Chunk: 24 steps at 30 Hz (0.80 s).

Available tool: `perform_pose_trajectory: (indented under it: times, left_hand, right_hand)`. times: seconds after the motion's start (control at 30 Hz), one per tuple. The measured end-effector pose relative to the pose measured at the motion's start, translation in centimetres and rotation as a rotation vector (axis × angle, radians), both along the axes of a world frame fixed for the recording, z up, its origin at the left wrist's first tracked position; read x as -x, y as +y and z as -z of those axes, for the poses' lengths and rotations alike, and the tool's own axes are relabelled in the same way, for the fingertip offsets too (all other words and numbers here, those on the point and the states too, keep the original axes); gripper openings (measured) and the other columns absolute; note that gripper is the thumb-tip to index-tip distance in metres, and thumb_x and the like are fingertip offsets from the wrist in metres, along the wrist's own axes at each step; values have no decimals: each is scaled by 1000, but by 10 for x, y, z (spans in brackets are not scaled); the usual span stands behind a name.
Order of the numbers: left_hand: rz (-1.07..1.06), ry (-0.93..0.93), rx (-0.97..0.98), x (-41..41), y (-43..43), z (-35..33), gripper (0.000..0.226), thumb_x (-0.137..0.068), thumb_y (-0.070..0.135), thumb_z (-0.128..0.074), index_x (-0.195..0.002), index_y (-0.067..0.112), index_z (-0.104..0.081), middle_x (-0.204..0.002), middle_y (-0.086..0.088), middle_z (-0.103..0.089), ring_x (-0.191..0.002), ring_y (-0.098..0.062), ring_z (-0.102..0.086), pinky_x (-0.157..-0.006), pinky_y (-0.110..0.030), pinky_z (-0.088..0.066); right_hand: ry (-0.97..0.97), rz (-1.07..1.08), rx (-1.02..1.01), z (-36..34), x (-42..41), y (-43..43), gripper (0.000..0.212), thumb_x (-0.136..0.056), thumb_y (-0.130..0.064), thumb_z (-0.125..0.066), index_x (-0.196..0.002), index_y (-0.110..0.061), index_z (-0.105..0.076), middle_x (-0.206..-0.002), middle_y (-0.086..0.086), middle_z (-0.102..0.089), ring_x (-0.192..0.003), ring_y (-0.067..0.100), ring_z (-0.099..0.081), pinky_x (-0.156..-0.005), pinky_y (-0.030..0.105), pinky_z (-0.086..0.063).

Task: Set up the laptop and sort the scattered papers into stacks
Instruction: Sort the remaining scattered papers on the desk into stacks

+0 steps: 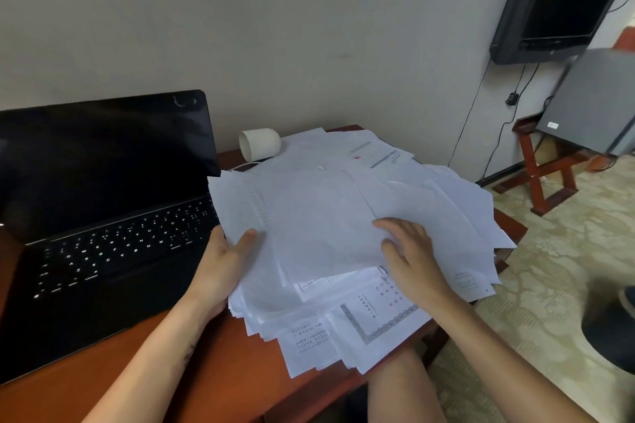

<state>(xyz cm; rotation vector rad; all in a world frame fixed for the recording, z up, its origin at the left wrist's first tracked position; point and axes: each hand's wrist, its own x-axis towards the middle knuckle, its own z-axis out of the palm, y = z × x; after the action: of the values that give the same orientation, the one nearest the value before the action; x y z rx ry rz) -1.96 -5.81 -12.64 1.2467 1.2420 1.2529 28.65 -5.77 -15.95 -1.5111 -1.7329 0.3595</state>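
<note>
A reddish-brown wooden desk [213, 371] is set against a pale wall, and its top is shared by two task things. One open laptop [103, 216] is placed on the left half. Its dark screen is tilted back toward the wall and turned to the person, its keys are lit, and its long axis is laid along the hinge, from near left to far right in the view. One loose pile of papers [326, 216] is spread over the right half, just beside the laptop. The sheets cannot be counted. They are fanned at differing angles, most of them blank side up, and the pile's long axis is run from the wall toward the person. Its near corner is carried past the desk's front edge, and a sheet with an ornamental border [378, 316] is exposed there.

Two bare hands are seen at the pile. The left edge of the pile is gripped by the left hand [220, 264]: the thumb is laid on top of the sheets and the fingers are hidden beneath them. The right hand [415, 261] is rested on the upper sheets with its fingers loosely extended, slightly bent and a little apart; nothing is pinched by it as far as can be told.

One white cylinder [259, 143] is laid on its side at the back of the desk, touching the far edge of the papers. One thin white cable [242, 166] is seen just below it.
</note>
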Motion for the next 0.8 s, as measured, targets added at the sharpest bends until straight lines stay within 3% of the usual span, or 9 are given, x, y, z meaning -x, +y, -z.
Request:
perform_pose_trajectory:
  times: [0.07, 0.17, 0.23, 0.37, 0.43, 0.5, 0.57, 0.67, 0.8]
  left_hand:
    - [2, 16, 0, 0, 0, 0, 20, -109, 14, -52, -119, 21, -67, -108, -2, -79, -97, -25, -77, -79, -39, -64]
    - [11, 30, -16, -1, 1, 1, 19, -108, 14, -53, -118, 23, -66, -109, 0, -79, -97, -21, -77, -81, -38, -64]
    - [-19, 71, -10, -1, 2, 5, 17, -106, 22, -58, -122, 26, -59, -114, 1, -76, -102, -18, -75, -86, -39, -62]
    - [-55, 203, -27, 0, 5, 11, 44, -101, 34, -65, -138, 23, -45, -128, 7, -64, -111, -10, -68, -94, -37, -57]
    - [-13, 197, -52, 0, 6, 10, 41, -101, 29, -66, -137, 25, -48, -127, 7, -67, -110, -11, -70, -91, -36, -59]
    - [62, 202, -86, 2, 7, 10, 34, -103, 11, -61, -135, 22, -56, -123, 0, -73, -108, -17, -74, -87, -39, -63]
    - [62, 170, -54, 4, 6, 9, 41, -101, 0, -59, -136, 22, -55, -123, -1, -73, -108, -21, -74, -85, -40, -64]
    - [-59, 60, 86, 10, 5, 8, 54, -100, 7, -66, -143, 32, -45, -126, 6, -70, -112, -21, -72, -92, -46, -60]
    - [-169, -1, 104, 23, -9, 1, 53, -100, 6, -66, -138, 40, -50, -120, 10, -73, -105, -18, -74, -89, -44, -60]
  right_hand:
    - [-65, 138, 51, 4, 5, 2, 38, -102, -35, -43, -137, -27, -55, -134, -15, -52, -134, 8, -33, -119, 36, -24]
    - [-173, 116, -41, 14, 10, -1, 46, -96, -48, -40, -134, -28, -56, -128, -14, -56, -127, 7, -39, -115, 30, -26]
    - [-140, 81, -39, 17, 7, -2, 40, -96, -41, -50, -134, -30, -56, -127, -14, -58, -125, 8, -43, -112, 30, -32]
    - [-174, 14, -25, 19, 6, -3, 42, -94, -35, -57, -136, -37, -53, -124, -22, -50, -125, 7, -37, -105, 24, -35]
    - [-207, -36, -21, 18, 5, -4, 42, -95, -38, -54, -136, -42, -51, -128, -24, -49, -127, 7, -35, -105, 22, -35]
    - [-222, -94, -14, 17, 3, -4, 42, -97, -38, -49, -138, -44, -50, -133, -27, -48, -129, 5, -34, -108, 21, -32]
    - [-180, -120, 1, 16, 2, -4, 43, -98, -37, -44, -140, -44, -49, -137, -28, -47, -131, 4, -34, -110, 21, -31]
    - [-42, -51, 20, 18, -1, -1, 40, -101, -32, -46, -140, -41, -52, -139, -24, -49, -134, 3, -36, -112, 23, -33]
    - [-83, -2, 27, 20, -1, 1, 42, -98, -29, -53, -139, -37, -53, -139, -17, -52, -134, 9, -36, -113, 27, -32]
